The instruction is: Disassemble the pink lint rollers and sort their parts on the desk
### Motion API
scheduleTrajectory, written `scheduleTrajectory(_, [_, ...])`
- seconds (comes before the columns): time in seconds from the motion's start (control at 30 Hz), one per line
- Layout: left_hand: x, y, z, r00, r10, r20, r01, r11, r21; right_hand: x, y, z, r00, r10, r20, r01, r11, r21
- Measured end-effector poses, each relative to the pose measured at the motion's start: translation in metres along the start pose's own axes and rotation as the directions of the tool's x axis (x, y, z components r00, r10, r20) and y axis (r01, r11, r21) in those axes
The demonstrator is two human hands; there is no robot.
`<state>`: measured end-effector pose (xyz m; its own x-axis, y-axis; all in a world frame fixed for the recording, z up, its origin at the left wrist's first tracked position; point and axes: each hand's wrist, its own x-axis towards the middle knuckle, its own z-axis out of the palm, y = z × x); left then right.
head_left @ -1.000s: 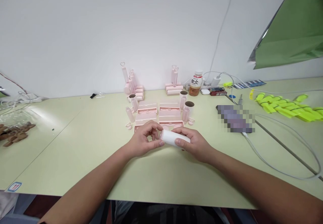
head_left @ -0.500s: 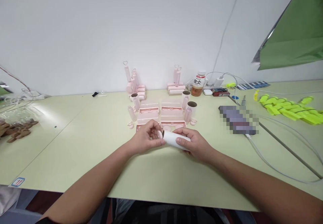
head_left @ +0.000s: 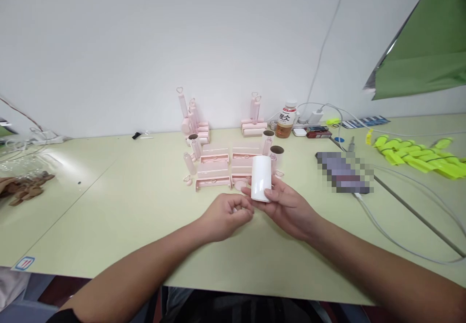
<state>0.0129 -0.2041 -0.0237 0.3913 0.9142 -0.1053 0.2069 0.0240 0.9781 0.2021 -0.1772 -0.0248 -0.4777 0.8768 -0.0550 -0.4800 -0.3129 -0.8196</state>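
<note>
My right hand [head_left: 291,209] grips a white paper roll [head_left: 261,179], held nearly upright above the table with its glossy side toward me. Just left of it, my left hand [head_left: 227,216] is closed with fingers curled; a small pale bit shows among them, mostly hidden. Beyond the hands lie open pink cases [head_left: 213,170], and a round pink piece [head_left: 240,185] rests by the nearest right one. Pink handles with heart-shaped ends [head_left: 189,163] and more white rolls with brown cores [head_left: 277,151] stand on both sides.
Assembled pink pieces [head_left: 255,127] stand by the wall, near a drink bottle [head_left: 286,120]. A pixelated phone [head_left: 342,172] with a white cable lies right, before bright yellow strips [head_left: 418,155]. Brown pieces [head_left: 27,187] and clear plastic lie far left.
The white roll has turned from lying sideways to nearly upright in my right hand. My left hand has moved away from its open end, down toward me, and its fingers have curled in.
</note>
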Motion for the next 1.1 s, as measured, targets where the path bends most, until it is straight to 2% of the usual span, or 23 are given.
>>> scheduleTrajectory(0.1, [0.005,-0.008,0.014,0.996,-0.042,0.078,0.048,0.996,-0.080,-0.002,0.007,0.004,0.998,-0.062,-0.026,0.060,0.996,-0.073])
scheduleTrajectory(0.27, [0.010,-0.015,0.013,0.998,0.060,-0.026,-0.063,0.985,-0.163,-0.002,0.014,0.003,0.998,-0.070,-0.002,0.069,0.979,-0.191])
scheduleTrajectory(0.43, [0.008,-0.009,0.010,0.994,0.030,-0.108,-0.046,0.989,-0.143,0.001,0.019,-0.002,0.997,-0.073,0.025,0.077,0.975,-0.206])
scheduleTrajectory(0.57, [0.009,-0.007,0.011,0.990,0.035,-0.133,-0.059,0.983,-0.174,0.002,0.021,-0.003,0.997,-0.067,0.028,0.071,0.978,-0.194])
scheduleTrajectory(0.63, [0.010,-0.008,0.012,0.993,0.010,-0.117,-0.037,0.973,-0.228,0.002,0.022,-0.003,0.997,-0.068,0.024,0.071,0.979,-0.192])
scheduleTrajectory(0.73, [0.011,-0.010,0.013,0.995,-0.086,-0.045,0.064,0.930,-0.361,0.002,0.023,-0.002,0.997,-0.080,0.006,0.080,0.974,-0.214])
scheduleTrajectory(0.83, [0.012,-0.008,0.014,0.991,-0.130,0.030,0.128,0.863,-0.489,0.002,0.024,-0.002,0.993,-0.116,-0.012,0.108,0.954,-0.281])
scheduleTrajectory(0.9, [0.013,-0.006,0.016,0.987,-0.152,0.051,0.157,0.843,-0.515,0.002,0.024,-0.001,0.990,-0.142,-0.021,0.127,0.935,-0.330])
scheduleTrajectory(1.0, [0.012,-0.001,0.013,0.976,-0.218,0.019,0.204,0.876,-0.438,0.002,0.021,-0.001,0.984,-0.175,-0.042,0.148,0.920,-0.364])
scheduleTrajectory(1.03, [0.011,0.002,0.008,0.973,-0.229,0.008,0.216,0.905,-0.365,0.003,0.020,-0.002,0.981,-0.187,-0.054,0.154,0.917,-0.369])
scheduleTrajectory(1.1, [0.005,0.007,-0.006,0.980,-0.201,0.001,0.200,0.974,-0.109,0.003,0.015,-0.004,0.972,-0.218,-0.092,0.170,0.912,-0.375])
